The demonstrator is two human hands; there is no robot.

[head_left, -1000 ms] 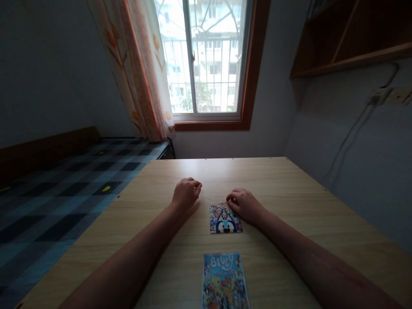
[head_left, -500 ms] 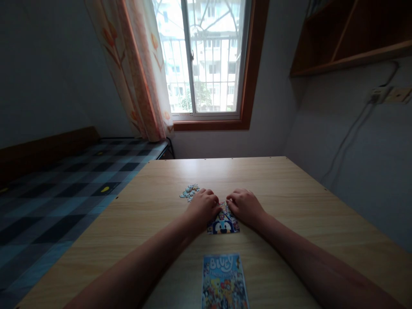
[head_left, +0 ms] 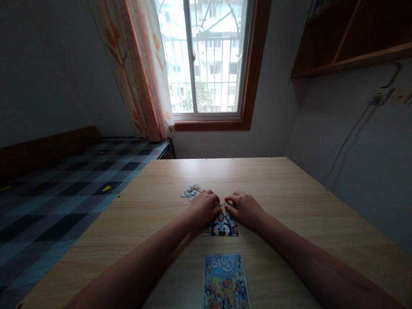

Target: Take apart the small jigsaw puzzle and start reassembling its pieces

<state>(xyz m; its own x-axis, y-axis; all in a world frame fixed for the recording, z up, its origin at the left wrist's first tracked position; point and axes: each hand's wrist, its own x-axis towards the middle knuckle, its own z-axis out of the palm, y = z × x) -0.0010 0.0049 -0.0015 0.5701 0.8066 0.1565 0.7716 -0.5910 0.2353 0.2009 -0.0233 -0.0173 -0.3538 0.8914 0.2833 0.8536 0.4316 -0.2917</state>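
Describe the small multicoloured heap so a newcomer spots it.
On the pale wood-grain table, find the bare left hand. Just past it, to the left, lies the multicoloured heap of small pieces: loose and ragged-edged, unlike the flat, rectangular blue Bluey sheet.

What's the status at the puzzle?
Left hand and right hand at puzzle, partly hiding its far side. Loose pieces beside left hand. Picture sheet nearer.

Puzzle (head_left: 222,228) on table (head_left: 273,193), between your left hand (head_left: 205,207) and right hand (head_left: 245,208); pieces (head_left: 190,192) farther left; card (head_left: 226,283) nearer you; bed (head_left: 80,180) left of table.
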